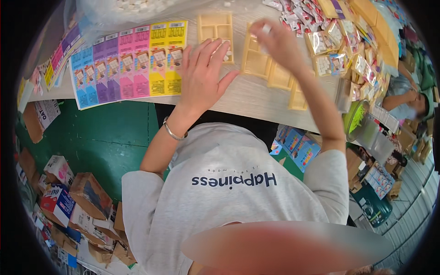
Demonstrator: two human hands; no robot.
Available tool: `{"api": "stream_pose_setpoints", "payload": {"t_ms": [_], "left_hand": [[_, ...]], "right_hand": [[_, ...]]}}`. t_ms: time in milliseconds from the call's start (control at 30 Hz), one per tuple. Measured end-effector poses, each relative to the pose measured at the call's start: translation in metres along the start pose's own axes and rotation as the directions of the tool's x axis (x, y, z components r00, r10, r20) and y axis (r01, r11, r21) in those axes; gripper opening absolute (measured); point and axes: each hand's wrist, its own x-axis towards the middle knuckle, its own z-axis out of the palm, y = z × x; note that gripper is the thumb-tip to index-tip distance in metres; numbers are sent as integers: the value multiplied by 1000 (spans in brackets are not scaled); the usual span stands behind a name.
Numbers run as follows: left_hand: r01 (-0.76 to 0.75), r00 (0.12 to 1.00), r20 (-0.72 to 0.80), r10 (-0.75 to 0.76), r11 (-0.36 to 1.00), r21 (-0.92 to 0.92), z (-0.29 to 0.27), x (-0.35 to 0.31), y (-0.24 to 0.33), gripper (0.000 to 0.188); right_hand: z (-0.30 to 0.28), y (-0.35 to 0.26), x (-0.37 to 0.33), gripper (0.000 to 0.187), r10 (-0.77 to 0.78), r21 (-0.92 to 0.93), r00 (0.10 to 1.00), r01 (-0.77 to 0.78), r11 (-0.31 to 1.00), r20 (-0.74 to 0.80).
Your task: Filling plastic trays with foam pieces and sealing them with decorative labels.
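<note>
My left hand (204, 73) rests with its fingers spread at the near left side of a cream compartment tray (215, 19). A few small white pieces (226, 56) lie in that tray's near right compartment, by my fingertips. To the right, my right hand (277, 43) is raised over a second cream tray (255, 62), fingers curled and slightly blurred. A small white piece (266, 29) shows at its fingertips, pinched there. More cream trays (279, 75) overlap in a row beneath my right wrist and forearm.
A sheet of colourful printed cards (133, 66) lies left of my left hand. Behind it is a clear bag of white pieces (137, 7). Filled packs (325, 64) and small sachets (298, 16) pile up at the right. Cardboard boxes (91, 195) stand on the green floor.
</note>
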Motion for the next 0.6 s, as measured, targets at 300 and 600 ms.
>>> {"api": "stream_pose_setpoints", "payload": {"t_ms": [300,600], "left_hand": [[-36,993,113,30,998,55,25,21,18,76],[-75,990,128,65,994,74,24,30,11,69]], "right_hand": [[50,40,-44,27,-557,-274,808,501,821,-193],[10,47,-65,39,-420,-54,879,419,906,-225]]}}
